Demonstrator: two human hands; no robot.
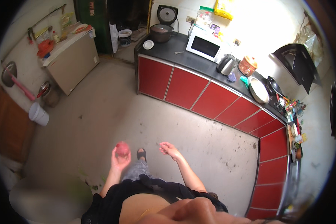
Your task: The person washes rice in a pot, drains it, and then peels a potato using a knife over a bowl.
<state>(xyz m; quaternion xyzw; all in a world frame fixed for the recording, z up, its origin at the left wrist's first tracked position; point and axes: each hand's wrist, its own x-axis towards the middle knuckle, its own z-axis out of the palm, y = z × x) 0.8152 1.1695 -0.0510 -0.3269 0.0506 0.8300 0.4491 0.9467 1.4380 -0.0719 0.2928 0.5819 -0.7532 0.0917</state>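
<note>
My left hand (120, 161) is closed round a pinkish-red, ball-shaped thing (122, 149), perhaps a fruit or vegetable; its exact kind does not show. The hand holds it in the air in front of my body, over the floor. Level with it and farther right, my right hand (170, 150) hangs in the air with nothing in it, its fingers apart and slightly bent. Below and between the two hands, a foot in a dark sandal (141, 154) stands on the floor.
Red cabinets (186, 86) with a black counter run along the far and right sides. On it stand a rice cooker (161, 33), microwave (204, 45), kettle (226, 64) and large basin (258, 90). A chest freezer (71, 61) and white bucket (39, 114) stand left. A blurred patch covers the lower left.
</note>
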